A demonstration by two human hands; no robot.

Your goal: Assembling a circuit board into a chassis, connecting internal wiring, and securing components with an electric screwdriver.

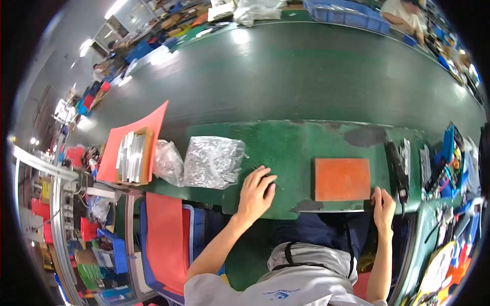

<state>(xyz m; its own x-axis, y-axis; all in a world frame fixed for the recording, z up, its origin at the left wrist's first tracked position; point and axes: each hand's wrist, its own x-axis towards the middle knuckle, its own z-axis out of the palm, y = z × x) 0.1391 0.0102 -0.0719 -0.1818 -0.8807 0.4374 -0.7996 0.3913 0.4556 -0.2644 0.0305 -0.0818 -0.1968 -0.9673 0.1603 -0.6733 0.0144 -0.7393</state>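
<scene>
My left hand [258, 194] rests on the green work surface, its fingers curled in. Thin dark wire-like bits stick out by its fingertips, too small to name. Just left of it lies a clear plastic bag [214, 162] full of small silvery parts. My right hand [383, 208] is at the table's front edge, fingers folded together; what they hold, if anything, is hidden. Close by its fingertips, a flat orange-red rectangular block [342, 179] lies on the table, apart from my left hand.
At left, a cardboard box [149, 153] of silvery strips stands against a red sheet [130, 137], beside a second clear bag [169, 162]. A black pen-shaped power tool [398, 171] lies at right. Beyond runs a wide dark conveyor belt [286, 71]; a person [408, 18] sits across it.
</scene>
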